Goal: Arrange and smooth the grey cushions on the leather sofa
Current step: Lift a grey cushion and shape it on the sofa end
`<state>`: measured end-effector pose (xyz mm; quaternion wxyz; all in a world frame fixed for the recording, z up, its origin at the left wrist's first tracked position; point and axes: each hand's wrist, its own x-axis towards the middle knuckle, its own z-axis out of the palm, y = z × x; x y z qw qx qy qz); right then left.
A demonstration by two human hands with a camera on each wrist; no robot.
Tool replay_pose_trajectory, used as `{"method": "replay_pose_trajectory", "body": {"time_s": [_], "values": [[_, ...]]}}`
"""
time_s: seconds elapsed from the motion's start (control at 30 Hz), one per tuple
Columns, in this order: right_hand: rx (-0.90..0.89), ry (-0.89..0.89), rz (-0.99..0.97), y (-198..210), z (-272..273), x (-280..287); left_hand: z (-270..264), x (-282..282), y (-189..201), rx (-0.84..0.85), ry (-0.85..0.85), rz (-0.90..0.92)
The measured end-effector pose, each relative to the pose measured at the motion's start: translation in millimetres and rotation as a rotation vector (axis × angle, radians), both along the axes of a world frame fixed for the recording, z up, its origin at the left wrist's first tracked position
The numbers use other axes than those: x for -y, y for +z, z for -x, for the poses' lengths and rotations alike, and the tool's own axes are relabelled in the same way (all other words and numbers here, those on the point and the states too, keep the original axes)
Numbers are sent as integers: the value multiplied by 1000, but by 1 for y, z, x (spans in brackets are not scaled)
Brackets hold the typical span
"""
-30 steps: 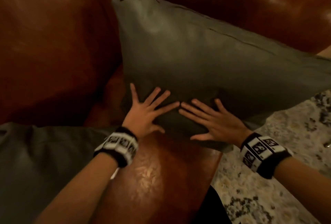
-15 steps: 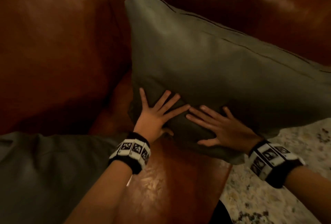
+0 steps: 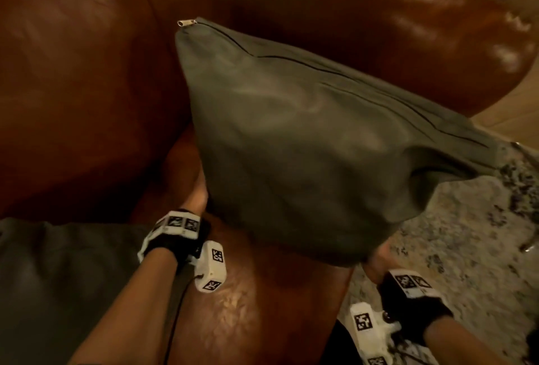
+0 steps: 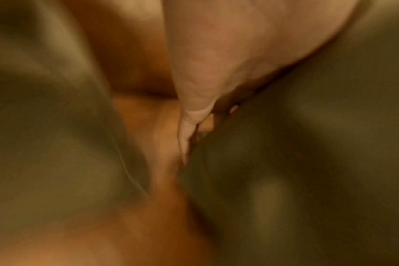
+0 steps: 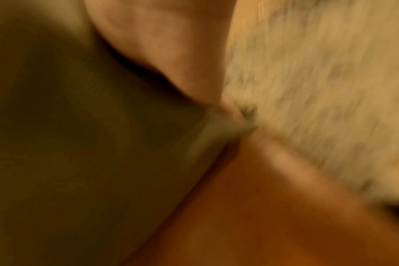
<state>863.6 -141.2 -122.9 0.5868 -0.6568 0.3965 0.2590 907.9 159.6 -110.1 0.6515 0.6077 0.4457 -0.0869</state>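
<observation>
A large grey cushion (image 3: 306,145) with a zip pull (image 3: 186,23) at its top corner stands tilted over the brown leather sofa seat (image 3: 248,306), its lower edge raised. My left hand (image 3: 199,195) holds its lower left edge, fingers hidden behind the fabric. My right hand (image 3: 376,262) holds the lower right corner from beneath, mostly covered. In the blurred left wrist view my left hand (image 4: 194,117) pinches the cushion (image 4: 307,162). The right wrist view shows my right hand (image 5: 171,54) on the cushion corner (image 5: 80,126). A second grey cushion (image 3: 58,277) lies at the lower left.
The sofa back (image 3: 73,87) rises at the left and the armrest (image 3: 408,29) curves behind the cushion. A speckled pale rug (image 3: 466,248) covers the floor to the right, with wood floor (image 3: 510,107) beyond it.
Both hands have left the cushion's front face, where they lay flat, and gone to its lower edges. The cushion has tipped up and towards me.
</observation>
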Motion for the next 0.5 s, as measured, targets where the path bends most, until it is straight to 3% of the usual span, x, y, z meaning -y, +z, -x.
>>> {"method": "replay_pose_trajectory", "body": {"time_s": [0.07, 0.13, 0.2, 0.3, 0.4, 0.5], "values": [[-24, -164, -132, 8, 5, -7, 5, -5, -3, -12, 9, 74], [-43, -277, -143, 4, 15, 2, 15, -24, -15, -8, 17, 108], [-87, -291, -86, -3, 21, 11, 21, -40, -37, -98, 31, -1], [-132, -349, -163, 0, 15, -6, 14, -32, -42, -169, -134, -234], [-111, -369, -250, -5, 1, -26, 13, -15, -44, -262, -52, 25], [-139, -386, -241, -1, -1, -22, 21, -18, -51, -201, 47, 278]]}}
